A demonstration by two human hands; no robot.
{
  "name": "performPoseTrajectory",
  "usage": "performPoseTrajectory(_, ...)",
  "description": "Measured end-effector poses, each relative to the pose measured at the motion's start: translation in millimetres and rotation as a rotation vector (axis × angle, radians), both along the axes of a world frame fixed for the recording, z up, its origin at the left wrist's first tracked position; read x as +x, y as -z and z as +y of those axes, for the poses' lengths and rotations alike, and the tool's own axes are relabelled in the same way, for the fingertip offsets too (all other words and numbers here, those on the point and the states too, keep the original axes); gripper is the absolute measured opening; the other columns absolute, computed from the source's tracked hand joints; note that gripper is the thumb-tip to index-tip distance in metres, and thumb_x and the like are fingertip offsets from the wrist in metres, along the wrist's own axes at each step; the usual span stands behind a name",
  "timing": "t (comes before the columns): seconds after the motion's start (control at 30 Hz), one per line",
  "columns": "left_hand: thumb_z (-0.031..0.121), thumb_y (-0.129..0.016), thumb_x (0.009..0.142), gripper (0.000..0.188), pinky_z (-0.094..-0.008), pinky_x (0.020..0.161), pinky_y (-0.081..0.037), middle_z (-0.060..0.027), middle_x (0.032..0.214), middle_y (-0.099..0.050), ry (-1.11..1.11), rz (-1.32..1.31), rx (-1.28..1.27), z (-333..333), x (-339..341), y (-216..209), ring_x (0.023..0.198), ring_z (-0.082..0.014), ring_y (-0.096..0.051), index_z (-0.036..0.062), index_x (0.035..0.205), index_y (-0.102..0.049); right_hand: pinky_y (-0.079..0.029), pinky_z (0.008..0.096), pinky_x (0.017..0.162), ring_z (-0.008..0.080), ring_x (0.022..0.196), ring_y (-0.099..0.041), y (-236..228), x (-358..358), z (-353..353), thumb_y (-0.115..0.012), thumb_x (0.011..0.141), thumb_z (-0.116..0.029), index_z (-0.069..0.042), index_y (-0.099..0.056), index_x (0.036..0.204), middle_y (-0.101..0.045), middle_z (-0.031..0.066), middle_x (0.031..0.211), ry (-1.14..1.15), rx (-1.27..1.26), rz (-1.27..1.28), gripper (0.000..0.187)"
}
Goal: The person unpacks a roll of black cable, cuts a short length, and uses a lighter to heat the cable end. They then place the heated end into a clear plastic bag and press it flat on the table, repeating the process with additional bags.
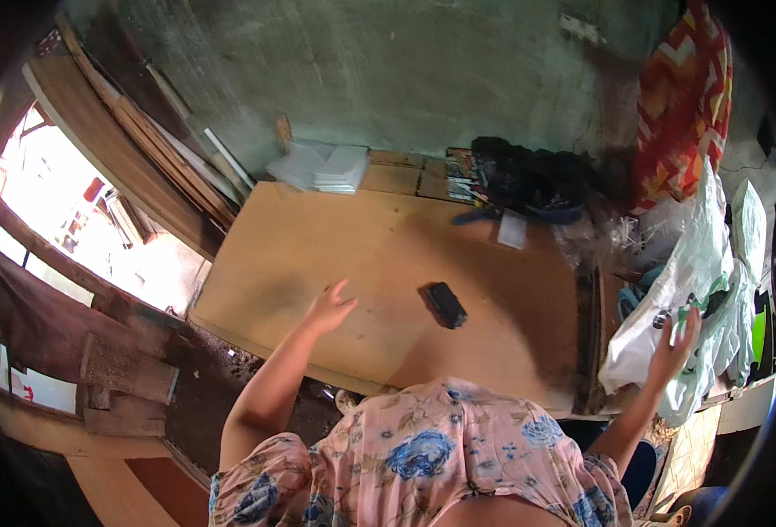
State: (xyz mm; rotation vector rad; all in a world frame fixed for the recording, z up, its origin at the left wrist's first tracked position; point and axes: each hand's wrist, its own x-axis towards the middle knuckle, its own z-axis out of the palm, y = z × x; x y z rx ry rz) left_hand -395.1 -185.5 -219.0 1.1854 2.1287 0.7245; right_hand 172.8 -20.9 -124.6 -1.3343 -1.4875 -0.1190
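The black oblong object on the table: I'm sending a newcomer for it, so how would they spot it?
Find the broad tan tabletop below the greenish wall. Right of the left hand lies the black oblong object, slanting. Unlike the crumpled black bundle at the back, it is small, compact and apart from everything else.

Unclear at the right hand [676, 347]: resting against or gripping the white plastic bag [641, 351]. Too indistinct to identify: small black object [445, 305] on the table [309, 255]. Hidden: inside of the dark bundle [528, 176]. Cut off below: floral garment [423, 452]. Lost in glare: detail beyond the opening [54, 184].
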Motion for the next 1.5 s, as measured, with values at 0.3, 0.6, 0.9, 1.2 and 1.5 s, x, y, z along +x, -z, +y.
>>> performPoseTrajectory(0.3,0.039,-0.056,0.076,0.066,-0.0531,0.099,-0.020,-0.0162,0.138,-0.020,-0.207,0.529,-0.257,-64.4,-182.2,62.2,0.127,-0.0340,-0.018,0.0096,0.130,-0.033,-0.029,0.0390,0.099,0.0336,0.120,-0.034,35.5,-352.5,-36.1,-0.065,0.070,-0.012,-0.004,-0.041,0.122,-0.041,0.0174,0.126,-0.660,-0.375,-0.330,0.058)
performPoseTrajectory(0.6,0.040,-0.055,0.072,0.066,-0.0567,0.098,-0.016,-0.0206,0.135,-0.022,-0.109,0.739,-0.057,-88.0,-229.1,62.4,0.125,-0.0386,-0.017,0.0083,0.127,-0.036,-0.035,0.0399,0.095,0.0327,0.117,-0.038,103.5,-653.9,61.5,-0.057,0.078,-0.022,-0.005,-0.038,0.124,-0.040,0.0150,0.128,-0.885,-0.798,-0.451,0.053)
performPoseTrajectory(0.9,0.040,-0.057,0.068,0.068,-0.0584,0.095,-0.015,-0.0211,0.134,-0.021,-0.099,0.649,-0.082,-80.1,-238.4,63.9,0.125,-0.0398,-0.018,0.0082,0.125,-0.037,-0.039,0.0390,0.092,0.0301,0.115,-0.041,154.8,-784.5,161.5,-0.048,0.083,-0.018,-0.010,-0.037,0.126,-0.040,0.0111,0.129,-0.734,-0.708,-0.866,0.045)
performPoseTrajectory(1.2,0.043,-0.058,0.066,0.070,-0.0578,0.096,-0.015,-0.0199,0.136,-0.021,-0.096,0.632,-0.112,-81.8,-239.1,65.3,0.125,-0.0386,-0.018,0.0109,0.125,-0.038,-0.041,0.0430,0.081,0.0351,0.096,-0.054,128.4,-761.9,162.7,-0.031,0.086,-0.038,-0.003,-0.057,0.100,-0.058,0.0187,0.102,-0.656,-0.904,-0.543,0.047)
performPoseTrajectory(1.5,0.042,-0.059,0.074,0.076,-0.0465,0.096,-0.026,-0.0127,0.131,-0.034,-0.204,-0.801,0.635,-17.3,-191.2,57.2,0.118,-0.0314,-0.034,0.0124,0.135,-0.022,-0.047,0.0382,0.060,0.0298,0.068,-0.060,53.5,-630.9,9.5,-0.049,0.082,-0.008,-0.004,-0.054,0.099,-0.059,0.0162,0.073,-0.972,-0.583,-0.111,0.018)
